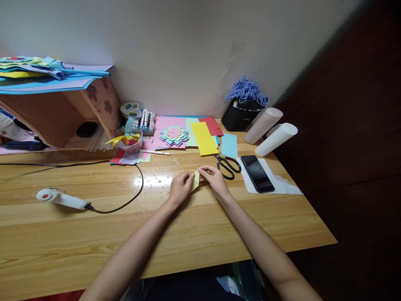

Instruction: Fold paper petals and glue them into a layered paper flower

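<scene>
A small folded piece of pale yellow-green paper (196, 181) is held between both hands above the middle of the wooden table. My left hand (181, 187) grips its left side, thumb on top. At its upper right corner, my right hand (213, 179) pinches the paper with thumb and fingertips. Just right of my right hand lie black-handled scissors (230, 166), their blades partly under a yellow paper sheet (204, 138). Behind the hands, a layered paper flower (174, 136) in pink, blue and green rests on pink paper (161, 123).
A white corded hot glue gun (64, 198) lies at left, its black cable looping across the table. A phone (257, 173) sits on white paper at right, near two white bottles (277, 139). Farther back are a plastic cup of scraps (130, 142), markers (145, 120) and a black holder (238, 117).
</scene>
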Tool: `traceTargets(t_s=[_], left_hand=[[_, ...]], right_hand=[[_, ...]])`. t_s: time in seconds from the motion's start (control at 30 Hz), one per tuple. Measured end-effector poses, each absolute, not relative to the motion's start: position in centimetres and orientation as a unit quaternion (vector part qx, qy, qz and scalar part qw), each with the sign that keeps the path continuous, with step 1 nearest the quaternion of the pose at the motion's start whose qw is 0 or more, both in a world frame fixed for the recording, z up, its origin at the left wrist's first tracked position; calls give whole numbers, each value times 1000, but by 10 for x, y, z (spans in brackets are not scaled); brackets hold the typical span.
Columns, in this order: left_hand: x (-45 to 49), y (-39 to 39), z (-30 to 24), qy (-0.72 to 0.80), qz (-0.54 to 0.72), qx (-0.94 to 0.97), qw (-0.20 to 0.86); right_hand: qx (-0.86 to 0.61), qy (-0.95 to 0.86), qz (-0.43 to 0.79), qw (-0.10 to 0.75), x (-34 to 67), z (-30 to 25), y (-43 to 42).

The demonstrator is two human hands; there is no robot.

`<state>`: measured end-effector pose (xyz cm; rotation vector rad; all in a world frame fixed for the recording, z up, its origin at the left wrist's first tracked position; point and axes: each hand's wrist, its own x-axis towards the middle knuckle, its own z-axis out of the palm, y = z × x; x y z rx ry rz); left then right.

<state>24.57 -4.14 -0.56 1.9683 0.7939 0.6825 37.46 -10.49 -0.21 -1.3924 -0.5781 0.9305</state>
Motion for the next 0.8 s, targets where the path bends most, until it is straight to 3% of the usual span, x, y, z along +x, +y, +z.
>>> traceTargets(t_s=[0.33, 0.5, 0.8], left_hand=[[246, -41, -9, 316, 259, 797, 445], [245, -41, -10, 328, 247, 804, 431], [246, -41, -12, 320, 231, 814, 426]], right_hand=[[-592, -240, 418, 646, 376, -3, -105], [-588, -279, 482, 586, 384, 3, -108], [-611, -321, 449, 567, 384, 6, -108]])
